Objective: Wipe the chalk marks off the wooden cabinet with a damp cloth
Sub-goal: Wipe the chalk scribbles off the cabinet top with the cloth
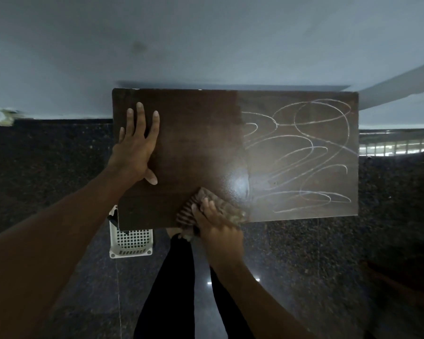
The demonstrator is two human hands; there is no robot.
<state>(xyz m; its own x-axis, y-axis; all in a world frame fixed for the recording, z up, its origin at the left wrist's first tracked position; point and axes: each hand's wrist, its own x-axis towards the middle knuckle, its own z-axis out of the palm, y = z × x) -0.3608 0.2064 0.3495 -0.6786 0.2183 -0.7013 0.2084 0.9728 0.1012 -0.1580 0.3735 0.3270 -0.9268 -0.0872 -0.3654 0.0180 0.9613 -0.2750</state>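
The left hand (136, 145) lies open and flat on the dark brown wooden cabinet top (198, 143). The right hand (214, 223) grips a brownish striped cloth (220, 204) at the near edge, just beside the white looping chalk marks (301, 155) covering the right half.

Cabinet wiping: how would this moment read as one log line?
left hand: flat on cabinet top | right hand: pressing cloth at near edge | left half clean | chalk marks: right half
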